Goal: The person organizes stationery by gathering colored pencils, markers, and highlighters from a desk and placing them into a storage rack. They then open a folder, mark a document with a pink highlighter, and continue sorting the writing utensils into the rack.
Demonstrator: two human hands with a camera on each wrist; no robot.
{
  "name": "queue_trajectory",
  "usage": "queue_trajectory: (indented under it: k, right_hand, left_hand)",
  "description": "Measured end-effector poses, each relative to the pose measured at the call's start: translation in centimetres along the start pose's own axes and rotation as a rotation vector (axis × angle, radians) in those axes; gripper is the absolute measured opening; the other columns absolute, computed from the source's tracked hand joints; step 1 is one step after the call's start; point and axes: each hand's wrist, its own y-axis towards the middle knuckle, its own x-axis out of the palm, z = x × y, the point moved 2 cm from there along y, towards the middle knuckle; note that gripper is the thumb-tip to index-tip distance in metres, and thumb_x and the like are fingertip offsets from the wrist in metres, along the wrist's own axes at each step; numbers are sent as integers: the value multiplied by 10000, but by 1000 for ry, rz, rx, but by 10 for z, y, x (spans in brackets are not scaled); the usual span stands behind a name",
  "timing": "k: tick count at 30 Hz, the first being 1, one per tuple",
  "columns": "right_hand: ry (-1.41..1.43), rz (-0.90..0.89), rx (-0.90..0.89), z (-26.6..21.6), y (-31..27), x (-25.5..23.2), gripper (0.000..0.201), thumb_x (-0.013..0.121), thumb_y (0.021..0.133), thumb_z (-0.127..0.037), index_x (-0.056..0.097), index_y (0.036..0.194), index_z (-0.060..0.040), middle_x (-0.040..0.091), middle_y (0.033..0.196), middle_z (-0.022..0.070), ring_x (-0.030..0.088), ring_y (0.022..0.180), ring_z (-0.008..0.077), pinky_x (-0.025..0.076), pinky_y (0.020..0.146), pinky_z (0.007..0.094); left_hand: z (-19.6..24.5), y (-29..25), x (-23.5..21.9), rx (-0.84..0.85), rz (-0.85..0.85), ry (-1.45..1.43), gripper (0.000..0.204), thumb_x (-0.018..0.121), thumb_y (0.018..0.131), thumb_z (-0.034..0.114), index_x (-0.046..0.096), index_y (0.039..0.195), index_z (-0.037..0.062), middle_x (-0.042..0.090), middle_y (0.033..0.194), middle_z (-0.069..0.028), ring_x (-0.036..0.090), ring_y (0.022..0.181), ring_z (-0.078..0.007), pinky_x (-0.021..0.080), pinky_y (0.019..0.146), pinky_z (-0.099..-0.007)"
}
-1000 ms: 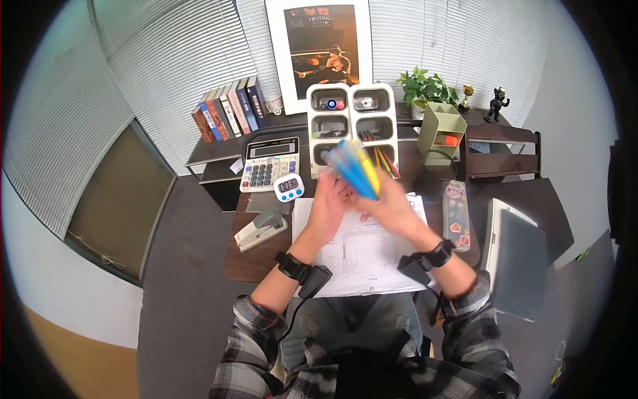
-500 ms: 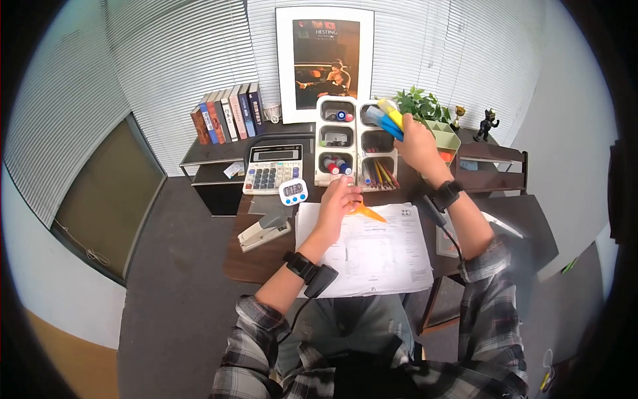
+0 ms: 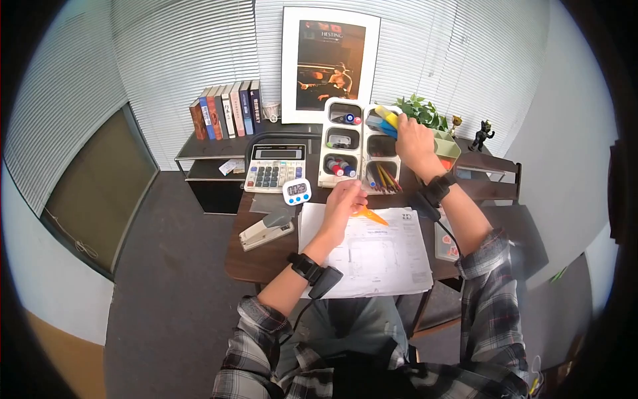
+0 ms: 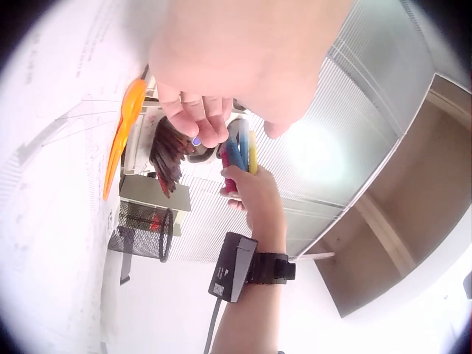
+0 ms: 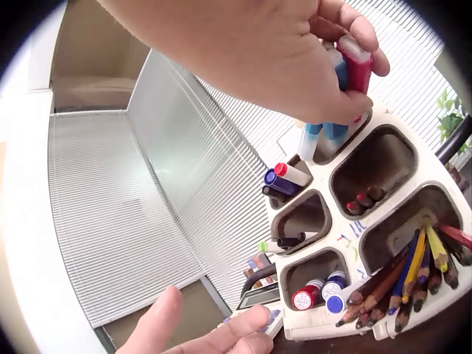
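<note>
My right hand [image 3: 417,145] grips a bundle of highlighters [image 3: 387,120], blue and yellow, over the top right compartment of the white desk organizer [image 5: 338,221]. A pink-red one [image 5: 357,70] also shows between its fingers in the right wrist view. The blue ones' lower ends overlap that compartment's opening. My left hand [image 3: 342,206] hovers over the upper part of the papers [image 3: 379,256], fingers loosely bent with nothing between them. Beside its fingertips lies a flat orange object with a tapered end [image 3: 374,217], partly hidden by the hand in the head view.
Colored pencils [image 5: 417,273] fill the organizer's lower right compartment; markers [image 5: 308,295] lie in the lower left. To the left are a calculator [image 3: 276,166], a white timer [image 3: 297,191] and a stapler [image 3: 266,231]. A green holder [image 3: 445,146] and a plant [image 3: 425,112] stand behind the right hand.
From beside the left hand over the papers, my right hand has carried the highlighters up and away to the organizer's top right compartment. The left hand has stayed over the papers.
</note>
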Motion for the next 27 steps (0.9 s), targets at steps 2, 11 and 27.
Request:
queue_trajectory:
  k: [2,11,27]
  right_hand:
    - [-2,-7,-2,-1,-1,-2,243,633,788,-52,532,1006,-11,666,899,201,697,787,377,562,674,456]
    - [-48,-77,44,0,-5,-2,233,652,810,-57,553,1014,-2,670,970,174,713,839,324,590,717,396]
    - [-23,-30,67,-10,-8,2,475,763,817,-365,524,1044,-23,650,944,181,704,779,340,581,667,412]
  left_hand:
    - [1,0,1,-14,10,5,301,607,971,337,576,1114,75,628,957,-64,614,865,-146,473,775,-266]
    - [1,-3,1,18,-13,59,292,620,974,329,596,1091,62,625,939,-45,602,862,-121,472,771,-260]
    - [3,-6,1,71,-23,107,264,609,992,292,613,1073,41,625,913,-30,598,841,-106,465,751,-245]
